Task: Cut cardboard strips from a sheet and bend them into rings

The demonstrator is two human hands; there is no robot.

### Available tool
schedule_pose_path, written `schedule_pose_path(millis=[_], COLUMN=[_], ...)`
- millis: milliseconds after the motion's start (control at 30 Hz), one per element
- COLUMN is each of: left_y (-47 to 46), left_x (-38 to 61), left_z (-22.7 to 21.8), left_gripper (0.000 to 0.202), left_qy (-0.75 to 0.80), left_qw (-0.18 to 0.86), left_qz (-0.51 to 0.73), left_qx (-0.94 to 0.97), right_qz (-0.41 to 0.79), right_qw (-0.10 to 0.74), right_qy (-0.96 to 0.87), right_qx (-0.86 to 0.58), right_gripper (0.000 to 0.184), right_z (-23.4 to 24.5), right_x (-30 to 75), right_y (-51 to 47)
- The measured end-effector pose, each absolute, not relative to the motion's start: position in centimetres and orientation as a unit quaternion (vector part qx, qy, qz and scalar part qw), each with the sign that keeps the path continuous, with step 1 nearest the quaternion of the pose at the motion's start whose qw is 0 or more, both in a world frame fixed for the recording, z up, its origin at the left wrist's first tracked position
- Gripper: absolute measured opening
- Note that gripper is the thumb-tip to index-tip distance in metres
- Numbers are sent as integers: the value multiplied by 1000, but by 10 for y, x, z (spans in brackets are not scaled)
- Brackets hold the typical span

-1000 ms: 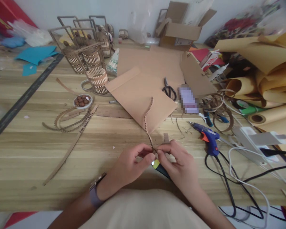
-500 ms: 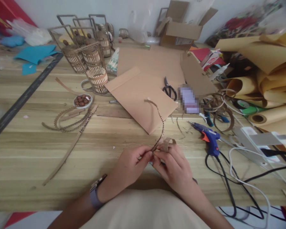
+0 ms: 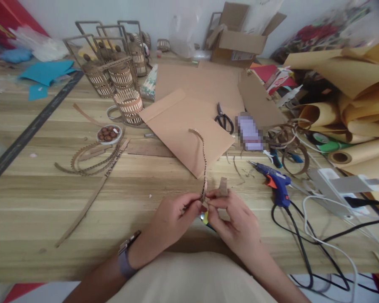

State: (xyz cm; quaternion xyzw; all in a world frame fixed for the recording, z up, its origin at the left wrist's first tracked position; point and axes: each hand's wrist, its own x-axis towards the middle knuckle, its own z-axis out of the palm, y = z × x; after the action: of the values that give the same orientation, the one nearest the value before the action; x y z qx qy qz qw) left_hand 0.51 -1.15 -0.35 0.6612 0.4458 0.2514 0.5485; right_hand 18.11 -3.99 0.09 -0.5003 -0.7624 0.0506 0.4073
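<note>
A narrow strip of corrugated cardboard (image 3: pixel 204 158) curves up from my fingertips, its ridged edge showing. My left hand (image 3: pixel 173 216) is closed in a pinch on its lower end. Close beside it, my right hand (image 3: pixel 235 216) is closed too, thumb and forefinger pinching at the same end of the strip. A flat brown paper piece (image 3: pixel 222 186) sticks up from between the right fingers. Under the right hand lies a yellow and dark tool (image 3: pixel 205 217), mostly hidden, its kind unclear.
A blue glue gun (image 3: pixel 278 181) lies right, its cable trailing forward. Black scissors (image 3: pixel 223 120) rest by a cardboard sheet (image 3: pixel 189 126). On the left are a bowl of brown beads (image 3: pixel 109 134), coiled strips (image 3: pixel 82 162) and several lantern-like stick baskets (image 3: pixel 121 75). Paper rolls (image 3: pixel 341 158) are at right.
The strip's upper part has swung left and stands straighter. My right hand has shifted slightly right, its fingers parting a little from the left ones. More of the yellow tool shows.
</note>
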Motion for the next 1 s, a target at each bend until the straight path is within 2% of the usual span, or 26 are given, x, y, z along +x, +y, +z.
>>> schedule_pose_path(millis=[100, 367, 500, 767, 1000], left_y=[-10, -10, -12, -14, -13], left_x=[4, 7, 8, 10, 9], left_z=[-5, -9, -15, -15, -14], left_gripper=[34, 33, 43, 48, 47], left_qy=[436, 445, 454, 470, 455], left_qw=[550, 555, 580, 581, 558], left_qz=[255, 264, 278, 277, 292], left_qx=[665, 652, 616, 604, 630], right_qz=[25, 1, -4, 54, 45], right_qw=[411, 392, 391, 408, 411], right_qy=[-786, -794, -795, -760, -772], right_qx=[-460, -464, -464, -504, -483], right_gripper=[19, 20, 20, 16, 15], right_z=[-1, -7, -9, -3, -6], right_x=[180, 175, 173, 173, 173], right_y=[-40, -41, -41, -42, -43])
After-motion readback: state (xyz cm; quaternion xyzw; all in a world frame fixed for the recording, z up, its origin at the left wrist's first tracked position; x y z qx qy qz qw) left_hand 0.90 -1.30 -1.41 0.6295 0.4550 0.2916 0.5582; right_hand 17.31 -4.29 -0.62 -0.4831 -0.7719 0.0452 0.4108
